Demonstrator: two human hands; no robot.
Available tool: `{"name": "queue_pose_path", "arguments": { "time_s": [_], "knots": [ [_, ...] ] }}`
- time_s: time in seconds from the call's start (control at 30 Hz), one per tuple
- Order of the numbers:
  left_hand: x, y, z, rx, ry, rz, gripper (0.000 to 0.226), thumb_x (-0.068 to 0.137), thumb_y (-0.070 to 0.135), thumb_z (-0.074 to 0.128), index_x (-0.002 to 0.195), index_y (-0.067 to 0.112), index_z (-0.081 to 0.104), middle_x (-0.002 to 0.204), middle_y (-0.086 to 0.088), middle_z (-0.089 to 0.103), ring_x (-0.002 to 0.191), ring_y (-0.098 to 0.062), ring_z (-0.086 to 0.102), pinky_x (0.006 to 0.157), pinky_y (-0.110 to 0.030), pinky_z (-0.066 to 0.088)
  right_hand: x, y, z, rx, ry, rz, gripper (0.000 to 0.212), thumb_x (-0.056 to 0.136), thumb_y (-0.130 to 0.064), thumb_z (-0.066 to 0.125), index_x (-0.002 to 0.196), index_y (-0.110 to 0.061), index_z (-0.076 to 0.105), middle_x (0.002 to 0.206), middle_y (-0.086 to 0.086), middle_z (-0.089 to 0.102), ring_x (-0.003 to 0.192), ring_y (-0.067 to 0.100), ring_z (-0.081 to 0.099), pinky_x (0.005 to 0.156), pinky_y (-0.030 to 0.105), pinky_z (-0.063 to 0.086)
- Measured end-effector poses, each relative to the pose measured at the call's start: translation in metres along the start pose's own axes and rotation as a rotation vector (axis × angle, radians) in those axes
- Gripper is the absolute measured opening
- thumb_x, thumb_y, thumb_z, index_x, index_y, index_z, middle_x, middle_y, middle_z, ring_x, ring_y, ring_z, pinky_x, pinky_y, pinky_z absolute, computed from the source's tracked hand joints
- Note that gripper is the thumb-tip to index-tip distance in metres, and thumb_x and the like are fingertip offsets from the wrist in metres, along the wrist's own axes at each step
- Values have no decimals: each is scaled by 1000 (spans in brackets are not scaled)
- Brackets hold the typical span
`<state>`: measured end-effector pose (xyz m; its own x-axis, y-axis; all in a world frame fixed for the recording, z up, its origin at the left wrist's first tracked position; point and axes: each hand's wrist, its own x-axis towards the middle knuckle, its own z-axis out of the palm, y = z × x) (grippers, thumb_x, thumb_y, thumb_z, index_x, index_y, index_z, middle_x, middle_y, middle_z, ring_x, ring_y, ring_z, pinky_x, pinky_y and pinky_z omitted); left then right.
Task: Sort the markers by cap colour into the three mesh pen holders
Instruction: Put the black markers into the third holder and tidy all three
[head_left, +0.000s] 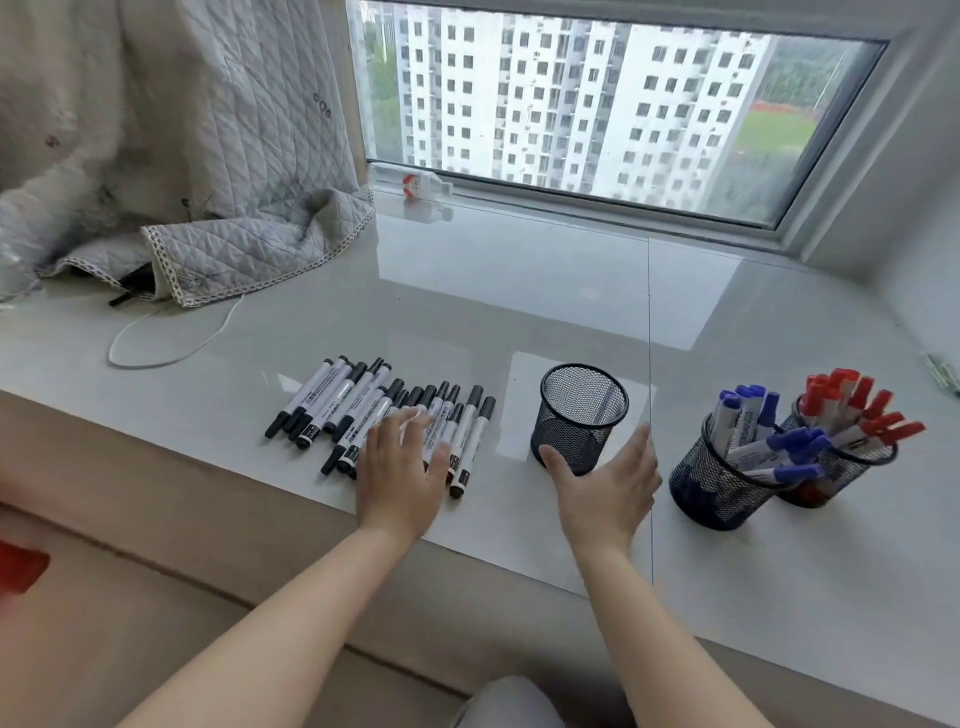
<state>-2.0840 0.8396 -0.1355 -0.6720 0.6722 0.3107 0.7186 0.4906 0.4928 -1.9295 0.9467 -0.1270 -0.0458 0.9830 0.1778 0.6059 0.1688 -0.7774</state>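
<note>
1. Both hands reach forward over the glossy white counter (519, 291). Left hand (402, 467) lies flat with fingers spread and straight on the black-capped markers (384, 410), pressing on them without gripping any.
2. Right hand (610, 488) is open, thumb and fingers spread apart around the near side of the empty holder (581, 418); whether it touches the mesh cannot be told.
3. Black-capped markers lie side by side in a loose row, white barrels with printed labels and black caps and ends, some overlapping.
4. Empty holder is a black wire-mesh cup standing upright just right of the row.
5. Further right, two more mesh holders stand touching: the blue holder (717, 488) carries blue-capped markers (763, 431), and the red holder (852, 467) behind it carries red-capped markers (857, 405), caps up and leaning.
6. Beyond, a white cable (171, 343) loops beside a quilted grey cloth (208, 208), below the window (597, 104).
</note>
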Motion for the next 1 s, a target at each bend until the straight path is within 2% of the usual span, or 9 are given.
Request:
{"name": "queue_pose_path", "arguments": {
  "time_s": [0.07,0.13,0.17,0.23,0.3,0.43,0.57,0.7,1.0],
  "knots": [
    [8,-9,-9,12,10,-19,36,89,25,54,122,12,53,128,-8,50,118,-27,41,98,-38,35,-13,-9,-2,36,186,-247,82,74,-36,73,139,-10,31,136,15,41,127,26,31,108,37,17],
    [17,-13,-15,17,-32,-40,37,89,23,53,123,11,50,124,-8,52,115,-25,44,96,-35,36,-21,-21,2,51,216,-503,48,78,-25,63,120,-10,50,111,11,56,105,23,43,97,31,27],
    [20,-14,-16,0,-60,-48,37,89,23,52,124,11,49,122,-7,53,113,-24,46,94,-34,37,-22,-27,6,62,131,-581,33,80,-22,59,111,-9,55,99,8,59,94,23,48,90,33,35],
    [26,-12,-18,-45,-97,-60,39,90,24,51,126,11,47,119,-7,53,105,-23,51,86,-32,42,-23,-36,17,71,-157,-541,19,86,-17,55,103,-10,60,89,3,60,83,22,54,79,37,46],
    [29,-7,-18,-58,-126,-58,42,91,26,50,129,11,44,121,-7,52,103,-23,55,81,-33,45,-19,-39,30,24,-345,-421,19,90,-17,52,107,-12,59,97,2,60,91,22,57,81,30,43],
    [36,-3,-12,40,-214,-40,51,91,36,49,134,10,38,127,-9,48,113,-23,50,89,-31,43,-6,-42,52,-130,-426,-312,33,92,-26,48,122,-10,50,118,7,54,113,22,49,91,28,36],
    [45,-4,-7,149,-261,-40,51,92,39,47,132,8,39,132,-10,43,122,-23,40,97,-32,39,1,-53,68,-261,-522,-234,51,92,-42,46,130,-8,41,129,11,45,116,27,48,92,33,40],
    [53,-4,-4,189,-290,-68,52,91,42,49,129,7,41,131,-12,42,122,-24,36,96,-33,38,3,-62,79,-358,-541,-220,58,91,-47,45,132,-7,36,130,11,41,118,28,46,90,36,41],
    [60,5,9,260,-281,-54,56,88,47,50,123,4,45,126,-15,46,118,-29,42,94,-35,39,-1,-53,77,-352,-502,-216,49,91,-40,48,125,-5,42,123,14,44,113,30,48,91,35,39]
  ]
}}
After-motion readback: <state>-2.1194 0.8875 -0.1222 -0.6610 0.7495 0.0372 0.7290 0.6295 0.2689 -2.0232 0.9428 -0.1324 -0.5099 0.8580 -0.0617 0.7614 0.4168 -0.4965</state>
